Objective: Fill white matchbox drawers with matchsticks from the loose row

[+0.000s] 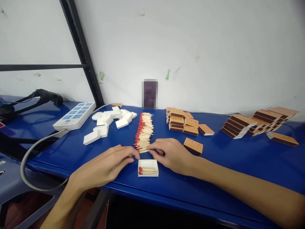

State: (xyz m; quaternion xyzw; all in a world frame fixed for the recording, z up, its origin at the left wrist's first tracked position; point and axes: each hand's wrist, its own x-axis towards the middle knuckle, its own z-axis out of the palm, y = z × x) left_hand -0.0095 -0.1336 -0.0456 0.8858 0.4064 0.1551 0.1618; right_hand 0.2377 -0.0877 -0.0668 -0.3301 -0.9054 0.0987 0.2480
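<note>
A long pile of red-tipped matches (pixel 144 130) lies on the blue table (pixel 226 156). Both hands meet at its near end. My left hand (pixel 107 167) rests palm down, its fingertips pinched at the red tips of the nearest matches. My right hand (pixel 171 155) pinches the same small bunch from the other end. Just in front of the hands sits a white matchbox tray (pixel 148 168) with a few matches in it.
Several empty white trays (pixel 107 122) lie at the left beside a white power strip (pixel 75 116) with a grey cable. Orange matchbox sleeves (pixel 183 122) are stacked behind my right hand, one sleeve (pixel 193 146) beside it, more sleeves (pixel 257 122) at the far right. Black shelf frame at back left.
</note>
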